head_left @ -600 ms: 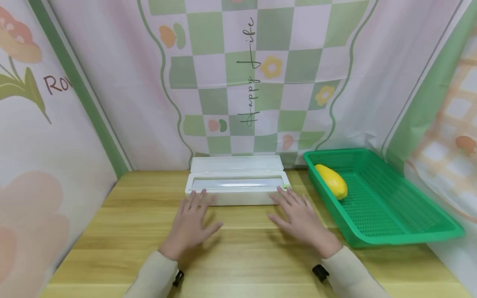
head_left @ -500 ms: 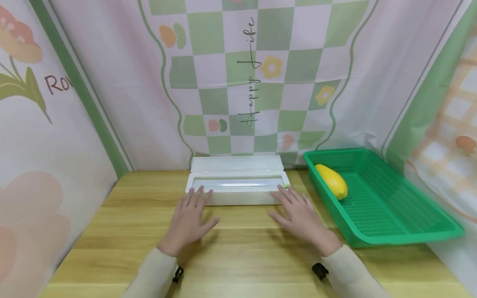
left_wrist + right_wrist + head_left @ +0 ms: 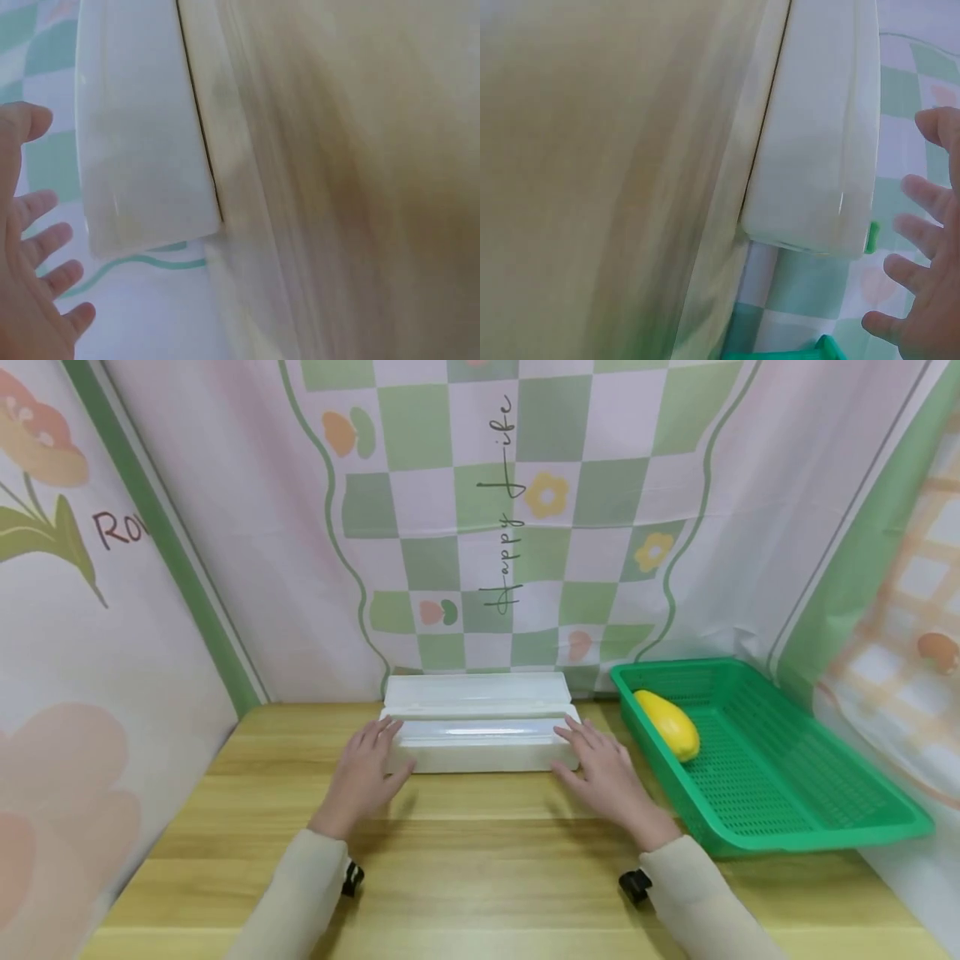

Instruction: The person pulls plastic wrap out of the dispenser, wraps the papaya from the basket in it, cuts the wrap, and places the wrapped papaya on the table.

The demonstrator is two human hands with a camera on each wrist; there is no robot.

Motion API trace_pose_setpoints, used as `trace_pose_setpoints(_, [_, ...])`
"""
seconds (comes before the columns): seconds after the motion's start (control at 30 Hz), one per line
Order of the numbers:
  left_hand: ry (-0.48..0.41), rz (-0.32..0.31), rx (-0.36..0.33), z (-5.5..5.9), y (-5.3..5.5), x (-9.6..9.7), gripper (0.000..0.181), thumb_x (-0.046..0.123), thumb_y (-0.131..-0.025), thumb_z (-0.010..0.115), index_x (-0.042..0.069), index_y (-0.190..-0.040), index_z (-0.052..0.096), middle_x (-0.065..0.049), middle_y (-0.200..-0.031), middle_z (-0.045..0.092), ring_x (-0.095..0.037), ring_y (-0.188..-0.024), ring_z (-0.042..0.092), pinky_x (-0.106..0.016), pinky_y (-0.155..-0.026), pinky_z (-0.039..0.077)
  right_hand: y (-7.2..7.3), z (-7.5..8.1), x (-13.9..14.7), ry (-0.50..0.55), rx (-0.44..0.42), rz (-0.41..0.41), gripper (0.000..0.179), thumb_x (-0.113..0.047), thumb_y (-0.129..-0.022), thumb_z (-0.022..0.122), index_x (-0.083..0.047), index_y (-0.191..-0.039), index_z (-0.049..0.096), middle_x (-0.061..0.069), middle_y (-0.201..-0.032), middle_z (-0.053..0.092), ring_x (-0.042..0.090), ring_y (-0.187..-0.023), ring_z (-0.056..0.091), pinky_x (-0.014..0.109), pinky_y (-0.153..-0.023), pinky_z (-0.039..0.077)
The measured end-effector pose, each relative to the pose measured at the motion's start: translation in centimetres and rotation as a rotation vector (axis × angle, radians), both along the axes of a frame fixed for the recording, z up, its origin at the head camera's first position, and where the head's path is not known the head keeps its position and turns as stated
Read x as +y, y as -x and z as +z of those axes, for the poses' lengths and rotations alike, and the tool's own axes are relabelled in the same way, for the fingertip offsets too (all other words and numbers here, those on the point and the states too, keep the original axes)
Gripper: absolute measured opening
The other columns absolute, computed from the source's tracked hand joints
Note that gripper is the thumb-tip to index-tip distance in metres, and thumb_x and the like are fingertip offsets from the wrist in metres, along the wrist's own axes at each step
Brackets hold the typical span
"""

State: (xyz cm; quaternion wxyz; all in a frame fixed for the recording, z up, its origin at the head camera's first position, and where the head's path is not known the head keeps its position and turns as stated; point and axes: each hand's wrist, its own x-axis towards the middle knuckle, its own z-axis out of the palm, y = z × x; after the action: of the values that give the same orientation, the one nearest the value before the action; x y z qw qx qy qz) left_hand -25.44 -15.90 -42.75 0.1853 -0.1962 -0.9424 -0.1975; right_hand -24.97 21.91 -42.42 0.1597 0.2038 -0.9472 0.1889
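Note:
A long white cling film dispenser [image 3: 480, 758] stands at the back of the table, its lid [image 3: 477, 692] tipped back. Inside lies a shiny roll of film [image 3: 480, 730]. My left hand [image 3: 360, 779] hovers by the box's left end, fingers spread. At the other end is my right hand [image 3: 606, 777], its fingers also apart. Both wrist views show a gap between the fingers and the box's front face. A small green tab [image 3: 872, 236] shows at the right end in the right wrist view; from the head it is hidden by my right hand.
A green perforated basket [image 3: 780, 847] sits to the right, with a yellow mango-like fruit [image 3: 667, 725] at its left side. Patterned cloth [image 3: 487, 510] hangs behind the wooden table [image 3: 480, 868] and along both sides.
Both hands have moved forward and up toward the ends of the dispenser; the left one has also shifted slightly left. The dispenser and basket stay where they were.

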Motion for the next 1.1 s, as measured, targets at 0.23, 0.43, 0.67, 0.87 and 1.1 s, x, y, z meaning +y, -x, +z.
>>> trace_pose_setpoints(0.23, [-0.050, 0.018, -0.052, 0.1, 1.4, -0.4, 0.058, 0.036, -0.102, 0.058, 0.002, -0.147, 0.046, -0.019, -0.152, 0.042, -0.039, -0.139, 0.036, -0.060, -0.113, 0.028, 1.5, 0.2, 0.1, 0.067, -0.017, -0.022, 0.047, -0.028, -0.101, 0.060, -0.007, -0.143, 0.052, 0.017, -0.156, 0.038, 0.042, -0.143, 0.029, 0.071, -0.107, 0.024])
trace_pose_setpoints(0.43, [-0.078, 0.003, -0.063, 0.0, 2.3, -0.6, 0.048, 0.031, -0.103, 0.057, 0.003, -0.141, 0.053, -0.018, -0.147, 0.048, -0.038, -0.135, 0.041, -0.061, -0.111, 0.030, 2.7, 0.1, 0.2, 0.098, -0.011, -0.038, 0.031, -0.020, -0.104, 0.055, -0.007, -0.131, 0.062, 0.017, -0.150, 0.046, 0.043, -0.139, 0.035, 0.070, -0.102, 0.030])
trace_pose_setpoints(0.67, [-0.132, -0.006, -0.111, -0.2, 2.8, -1.0, 0.039, 0.029, -0.103, 0.058, 0.006, -0.135, 0.061, -0.015, -0.140, 0.054, -0.036, -0.132, 0.043, -0.059, -0.111, 0.031, 3.8, -0.4, 0.4, 0.122, -0.022, -0.049, 0.022, -0.016, -0.103, 0.054, -0.008, -0.118, 0.069, 0.017, -0.140, 0.054, 0.045, -0.131, 0.042, 0.069, -0.098, 0.033])
trace_pose_setpoints(0.87, [-0.156, -0.025, -0.122, -0.2, 3.1, -1.2, 0.030, 0.026, -0.103, 0.058, 0.009, -0.125, 0.068, -0.013, -0.134, 0.057, -0.034, -0.127, 0.046, -0.056, -0.107, 0.036, 4.1, -0.1, 0.5, 0.123, -0.022, -0.038, 0.018, -0.016, -0.102, 0.057, -0.009, -0.111, 0.070, 0.014, -0.127, 0.061, 0.043, -0.125, 0.045, 0.066, -0.097, 0.034])
trace_pose_setpoints(1.1, [-0.140, -0.033, -0.104, 0.3, 3.4, -1.2, 0.021, 0.025, -0.102, 0.061, 0.012, -0.112, 0.074, -0.012, -0.127, 0.061, -0.033, -0.120, 0.050, -0.054, -0.104, 0.039, 4.5, 1.0, 0.7, 0.031, -0.077, -0.011, 0.017, -0.020, -0.102, 0.059, -0.012, -0.108, 0.073, 0.012, -0.125, 0.062, 0.042, -0.124, 0.046, 0.063, -0.095, 0.037])
